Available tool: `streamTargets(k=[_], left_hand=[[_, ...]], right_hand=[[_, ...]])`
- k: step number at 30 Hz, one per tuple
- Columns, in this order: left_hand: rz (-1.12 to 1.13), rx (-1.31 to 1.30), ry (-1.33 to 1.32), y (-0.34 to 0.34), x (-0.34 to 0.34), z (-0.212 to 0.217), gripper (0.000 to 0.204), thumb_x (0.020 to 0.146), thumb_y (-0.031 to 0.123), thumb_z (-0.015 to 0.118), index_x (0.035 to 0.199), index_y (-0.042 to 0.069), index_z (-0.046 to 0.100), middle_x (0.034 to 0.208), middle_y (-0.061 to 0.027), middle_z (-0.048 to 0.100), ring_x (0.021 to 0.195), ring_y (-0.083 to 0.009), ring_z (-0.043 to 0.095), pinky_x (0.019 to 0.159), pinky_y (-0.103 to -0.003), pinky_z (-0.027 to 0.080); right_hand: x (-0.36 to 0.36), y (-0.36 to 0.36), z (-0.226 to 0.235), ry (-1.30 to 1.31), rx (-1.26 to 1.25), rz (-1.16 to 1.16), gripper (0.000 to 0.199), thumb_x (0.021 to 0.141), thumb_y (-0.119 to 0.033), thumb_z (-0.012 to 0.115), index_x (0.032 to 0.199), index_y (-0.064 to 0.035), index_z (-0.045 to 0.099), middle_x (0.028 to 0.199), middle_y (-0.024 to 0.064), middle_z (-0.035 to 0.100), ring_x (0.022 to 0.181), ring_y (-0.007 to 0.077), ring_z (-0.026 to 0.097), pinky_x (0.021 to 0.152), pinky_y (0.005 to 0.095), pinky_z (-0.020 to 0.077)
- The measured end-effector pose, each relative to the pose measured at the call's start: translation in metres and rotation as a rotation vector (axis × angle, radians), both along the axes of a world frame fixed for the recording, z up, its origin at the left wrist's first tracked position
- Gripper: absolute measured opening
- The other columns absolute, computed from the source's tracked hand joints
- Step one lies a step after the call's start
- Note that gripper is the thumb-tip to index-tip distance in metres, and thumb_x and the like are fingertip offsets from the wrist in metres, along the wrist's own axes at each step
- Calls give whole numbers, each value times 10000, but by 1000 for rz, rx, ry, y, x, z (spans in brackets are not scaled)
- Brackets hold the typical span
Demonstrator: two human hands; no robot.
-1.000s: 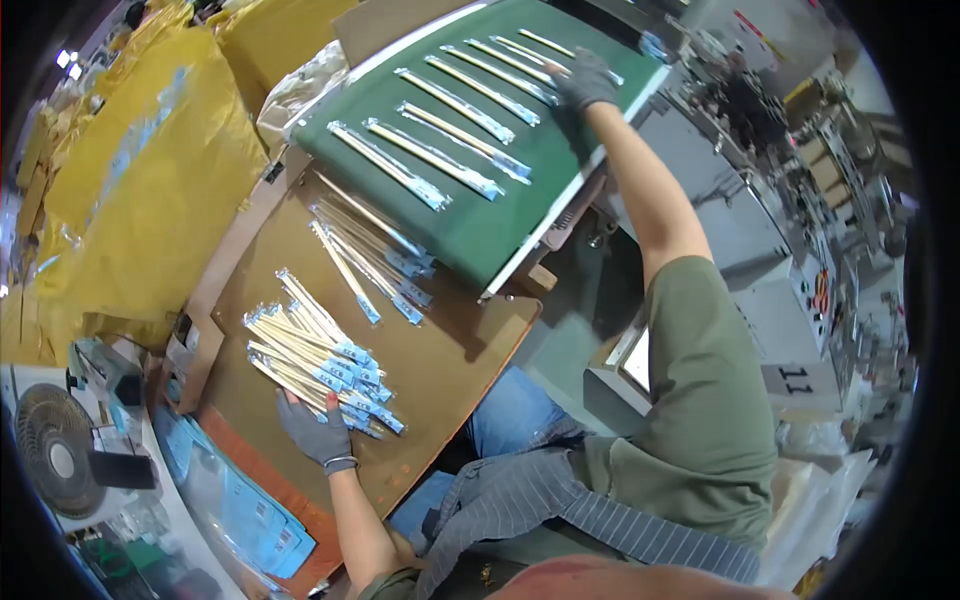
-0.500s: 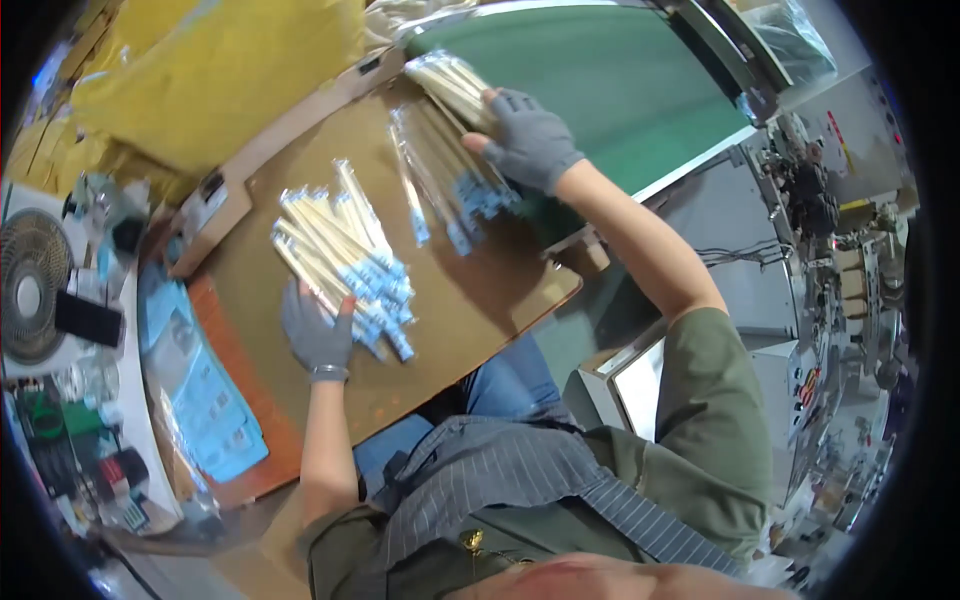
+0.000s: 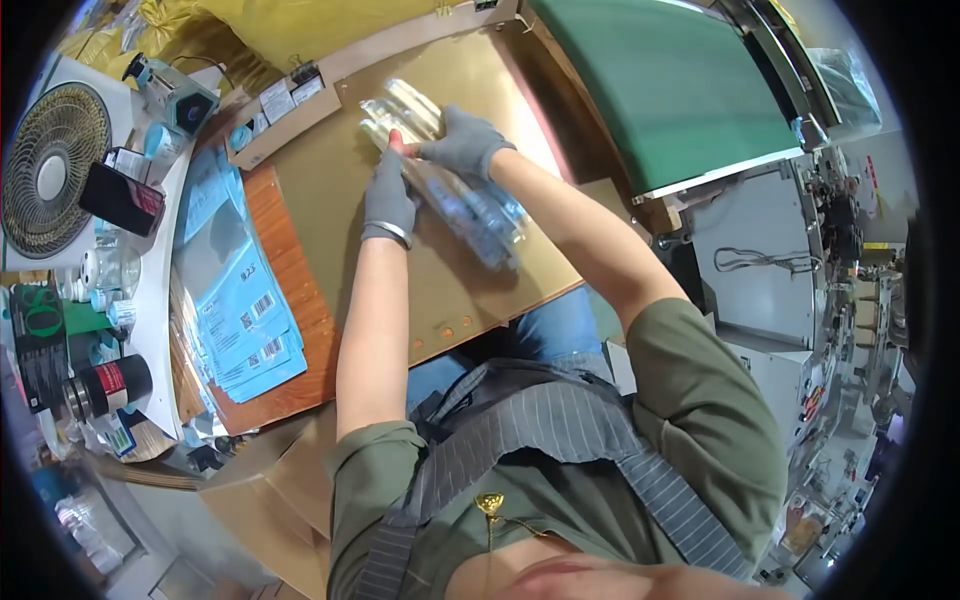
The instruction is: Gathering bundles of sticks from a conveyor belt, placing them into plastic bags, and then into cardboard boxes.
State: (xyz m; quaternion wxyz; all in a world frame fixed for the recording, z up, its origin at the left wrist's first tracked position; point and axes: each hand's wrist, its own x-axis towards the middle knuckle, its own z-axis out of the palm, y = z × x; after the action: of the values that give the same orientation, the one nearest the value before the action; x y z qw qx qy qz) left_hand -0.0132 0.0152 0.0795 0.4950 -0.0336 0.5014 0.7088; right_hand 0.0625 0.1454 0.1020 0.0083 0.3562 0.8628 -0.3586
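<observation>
A bundle of wrapped chopsticks (image 3: 470, 215) lies between my two hands, just over the brown board (image 3: 315, 180). They look like pale sticks in clear sleeves with blue printed ends. Motion smears them, blue ends toward me. My left hand (image 3: 390, 200), in a grey fingerless glove, is closed against the bundle's left side. From the right, my right hand (image 3: 462, 142), gloved alike, closes over the bundle's upper part. The fingers of both hands nearly meet, and some fingertips are hidden behind the sticks.
Blue printed plastic bags (image 3: 245, 310) lie stacked left of the board. Beyond them stand a fan (image 3: 55, 170) and a phone (image 3: 122, 198). A small cardboard tray (image 3: 285, 115) sits at the board's far left corner. A green conveyor belt (image 3: 670, 90) runs at far right.
My right hand has come left from the belt's edge and my left hand has moved up and right. The chopsticks, spread in two groups on the board before, are now gathered between both hands.
</observation>
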Motion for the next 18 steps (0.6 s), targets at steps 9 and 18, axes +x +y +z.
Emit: streamTargets(k=[9,18], left_hand=[[31,120,25,-10,0,-24,658,869,503,627,1225,-46,552,1096,-129,629,936,-186,621,822,-299,497],[90,356,896,-69,20,87,479,736,192,815,1124,2,608,994,-51,665,909,-139,624,831,-276,510]], right_hand=[[10,-13,-30,272,-687,5,591,811,-401,732,1137,72,593,1023,123,659,878,182,633,789,290,497],[27,-77,69,953,-856,118,518,820,-230,716,1230,26,531,1085,98,635,961,153,602,851,287,486]])
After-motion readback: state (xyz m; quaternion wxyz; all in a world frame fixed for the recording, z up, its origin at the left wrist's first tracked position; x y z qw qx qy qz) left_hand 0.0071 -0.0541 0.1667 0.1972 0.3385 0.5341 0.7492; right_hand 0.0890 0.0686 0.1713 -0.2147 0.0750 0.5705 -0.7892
